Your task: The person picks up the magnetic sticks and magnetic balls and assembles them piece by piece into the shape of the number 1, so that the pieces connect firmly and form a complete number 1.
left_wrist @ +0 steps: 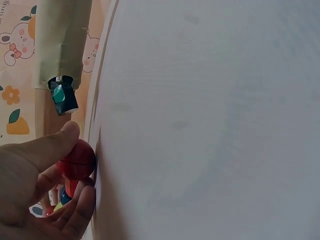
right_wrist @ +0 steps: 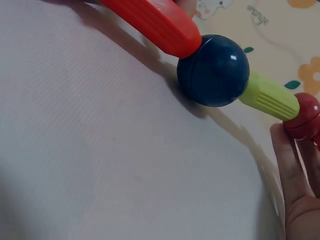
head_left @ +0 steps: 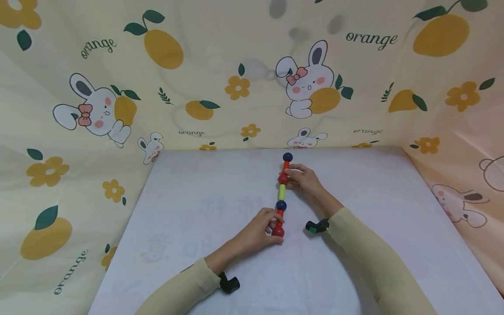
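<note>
A straight chain of toy balls and rods lies on the white table. From the far end run a dark blue ball [head_left: 288, 157], red rod [head_left: 285, 166], red ball [head_left: 283, 179], yellow-green rod [head_left: 281, 192], second blue ball [head_left: 281, 205], second red rod [head_left: 280, 217] and near red ball [head_left: 278, 231]. My left hand [head_left: 256, 229] holds the near end, thumb and fingers around the near red ball [left_wrist: 79, 160]. With the fingers of my right hand [head_left: 309, 181] I hold the middle red ball [right_wrist: 303, 116] from its right side. That thumb is mostly hidden.
The white table [head_left: 189, 192] extends around the chain on both sides. A printed cloth [head_left: 220, 57] with rabbits and oranges hangs along the back and sides. Small black devices [head_left: 316, 226] are worn at both wrists.
</note>
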`<state>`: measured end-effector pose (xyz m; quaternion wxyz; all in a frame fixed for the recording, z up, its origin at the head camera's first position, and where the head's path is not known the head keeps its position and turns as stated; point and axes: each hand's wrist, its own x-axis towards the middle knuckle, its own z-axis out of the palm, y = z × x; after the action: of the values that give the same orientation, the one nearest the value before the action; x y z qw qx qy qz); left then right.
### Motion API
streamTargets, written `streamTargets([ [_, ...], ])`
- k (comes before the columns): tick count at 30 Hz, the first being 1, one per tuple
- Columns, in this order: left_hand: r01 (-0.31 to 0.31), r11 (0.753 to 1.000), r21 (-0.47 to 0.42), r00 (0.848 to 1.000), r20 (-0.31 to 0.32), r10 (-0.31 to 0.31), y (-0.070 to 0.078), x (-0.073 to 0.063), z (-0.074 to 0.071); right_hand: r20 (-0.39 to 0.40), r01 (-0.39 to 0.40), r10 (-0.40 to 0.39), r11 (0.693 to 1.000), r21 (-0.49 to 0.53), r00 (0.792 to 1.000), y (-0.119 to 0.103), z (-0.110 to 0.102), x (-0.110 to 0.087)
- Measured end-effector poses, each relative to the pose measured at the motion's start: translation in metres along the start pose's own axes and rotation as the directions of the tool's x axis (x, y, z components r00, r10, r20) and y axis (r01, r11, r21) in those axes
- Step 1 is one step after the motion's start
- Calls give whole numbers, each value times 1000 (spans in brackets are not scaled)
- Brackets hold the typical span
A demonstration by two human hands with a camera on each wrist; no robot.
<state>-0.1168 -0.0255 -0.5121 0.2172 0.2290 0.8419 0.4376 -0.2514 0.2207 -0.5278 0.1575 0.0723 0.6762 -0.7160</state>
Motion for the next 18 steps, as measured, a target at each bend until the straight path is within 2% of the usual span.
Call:
streamTargets([
  [7,-16,999,35,1000,4,16,-2,-6,-3,-13,-33,32,983,-181,999,-5,8,5],
  [15,7,1000,-11,1000,24,-7,0,-13,-9,-21,-39,35,962,-272,999,-8,20,12],
  [18,13,1000,1,1000,19,-13,1,-14,-9,-41,-25,12,940,-340,999,-9,24,12],
])
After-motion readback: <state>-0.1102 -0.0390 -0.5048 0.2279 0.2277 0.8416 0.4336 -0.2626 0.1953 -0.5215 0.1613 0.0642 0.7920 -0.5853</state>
